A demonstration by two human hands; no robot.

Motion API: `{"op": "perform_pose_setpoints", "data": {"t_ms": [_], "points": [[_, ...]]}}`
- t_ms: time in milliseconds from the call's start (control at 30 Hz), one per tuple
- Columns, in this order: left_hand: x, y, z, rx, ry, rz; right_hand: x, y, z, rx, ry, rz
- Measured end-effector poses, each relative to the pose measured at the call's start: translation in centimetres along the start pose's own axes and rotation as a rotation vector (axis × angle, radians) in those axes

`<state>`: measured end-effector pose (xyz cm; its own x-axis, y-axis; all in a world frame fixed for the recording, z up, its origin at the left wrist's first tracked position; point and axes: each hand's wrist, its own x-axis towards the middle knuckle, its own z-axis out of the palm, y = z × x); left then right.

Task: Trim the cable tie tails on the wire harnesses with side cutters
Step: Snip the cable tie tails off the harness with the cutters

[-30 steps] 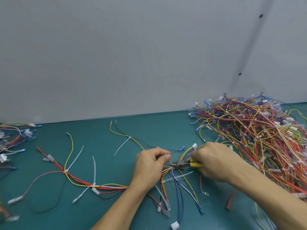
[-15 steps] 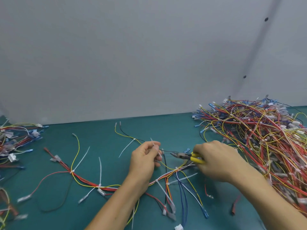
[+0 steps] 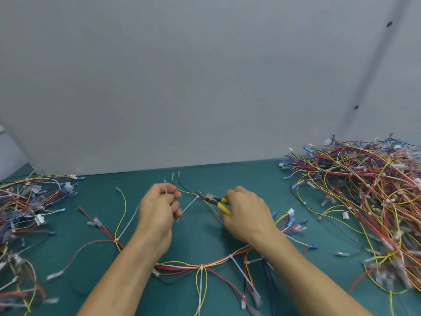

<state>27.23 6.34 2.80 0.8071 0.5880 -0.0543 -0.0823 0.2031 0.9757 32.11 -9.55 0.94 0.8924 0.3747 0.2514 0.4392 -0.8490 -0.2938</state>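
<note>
A wire harness (image 3: 198, 266) of red, yellow, white and black wires lies spread on the green table (image 3: 227, 174), with several long white cable tie tails sticking out. My right hand (image 3: 245, 215) grips yellow-handled side cutters (image 3: 215, 200), their jaws pointing left at a tie on the yellow and black wire branch. That tie's white tail (image 3: 188, 207) slants down toward my left hand (image 3: 159, 207). My left hand is closed around a thin white strip (image 3: 165, 189) that pokes up from the fist, beside the yellow wire.
A big tangled pile of harnesses (image 3: 364, 201) fills the right side of the table. A smaller heap of harnesses (image 3: 27, 206) lies at the left edge. A grey wall (image 3: 205, 87) rises close behind the table.
Both hands moved away from me toward the back of the table. The cutters shifted from the middle bundle to the tie on the far yellow and black branch. The view tilted upward.
</note>
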Motion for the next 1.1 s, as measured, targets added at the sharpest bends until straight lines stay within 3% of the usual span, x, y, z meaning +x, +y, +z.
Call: {"op": "perform_pose_setpoints", "data": {"t_ms": [100,167,433,633,733,867,1000,1100], "points": [[0.5,0.2,-0.3,-0.122,-0.005,-0.03,-0.1,-0.3,1.4,-0.048,-0.005,-0.031],[0.8,0.0,-0.6,-0.078,-0.041,0.001,-0.3,-0.2,1.8,-0.055,-0.015,-0.059],[2.0,-2.0,-2.3,0.498,0.017,0.107,-1.3,2.6,-0.2,0.163,-0.195,-0.063],[0.9,-3.1,-1.4,1.151,-0.239,0.294,-1.3,3.9,-1.4,0.22,-0.269,-0.1],[0.1,-3.7,-0.4,1.348,-0.246,0.394,-1.2,4.1,-1.6,0.238,-0.302,-0.095],[-0.2,-3.5,0.0,1.321,-0.266,0.499,-0.9,4.4,-2.2,0.223,-0.297,-0.069],[-0.4,-2.7,0.1,1.166,-0.248,0.602,-0.6,3.1,-2.7,0.264,-0.08,-0.082],[-0.6,-2.5,0.1,1.186,-0.352,0.684,-0.6,1.3,-2.3,0.309,-0.02,-0.115]]}}
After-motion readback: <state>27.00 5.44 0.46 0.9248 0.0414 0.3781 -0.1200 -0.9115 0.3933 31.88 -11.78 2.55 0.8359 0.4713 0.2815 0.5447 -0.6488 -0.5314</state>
